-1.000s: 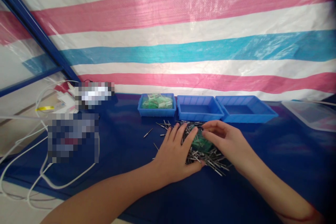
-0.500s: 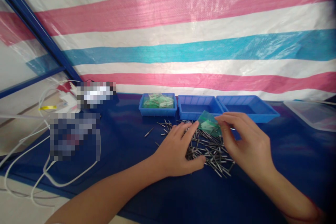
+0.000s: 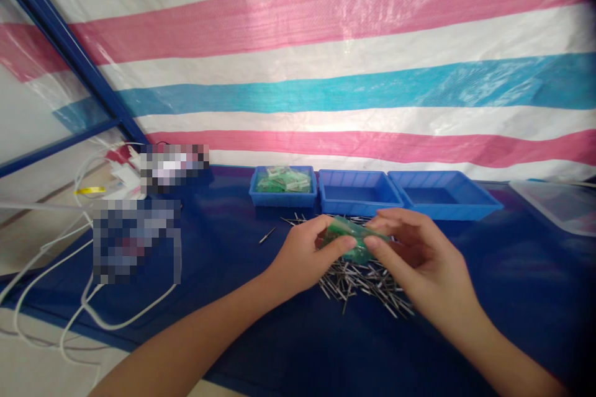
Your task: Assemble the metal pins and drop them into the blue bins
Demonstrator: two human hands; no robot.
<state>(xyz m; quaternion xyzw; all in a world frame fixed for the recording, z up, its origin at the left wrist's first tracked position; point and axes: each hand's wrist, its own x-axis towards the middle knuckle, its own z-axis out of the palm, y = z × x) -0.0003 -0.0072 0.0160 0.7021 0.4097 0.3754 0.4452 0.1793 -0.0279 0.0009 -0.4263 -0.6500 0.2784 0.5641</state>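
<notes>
Both my hands hold a small green transparent bag just above a pile of thin metal pins on the dark blue table. My left hand pinches the bag's left end, thumb under it. My right hand pinches its right end with fingers curled. The pins lie spread beneath and in front of the hands. One stray pin lies apart to the left.
Three blue trays stand in a row at the back: the left tray holds green bags, the middle tray and right tray look bare. White cables loop at the left. A clear lid lies far right.
My right hand lifted the green bag off the pin pile, swung it right, then brought it back. My left hand rose from the pins and took the bag's other end.
</notes>
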